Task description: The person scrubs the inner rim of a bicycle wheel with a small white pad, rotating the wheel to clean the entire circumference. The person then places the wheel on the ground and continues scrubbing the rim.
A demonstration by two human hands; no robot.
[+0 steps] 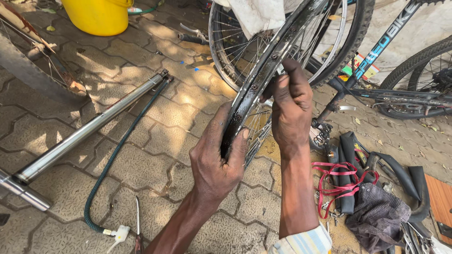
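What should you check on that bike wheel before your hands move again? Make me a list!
1. Left hand wraps the wheel rim near its lower end: ok.
2. Right hand pinches the rim higher up, fingertips on its edge: ok.
3. Rim held off the paving stones: ok.
4. Spokes straight and tight: cannot tell.
5. Floor pump and its hose lie apart from the wheel: ok.
6. Old rubber tubes and red strap piled close beside the right arm: not ok.

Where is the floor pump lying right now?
In the head view, the floor pump lies diagonally on the paving at left, beside its dark hose, left of the bare wheel rim both hands hold.
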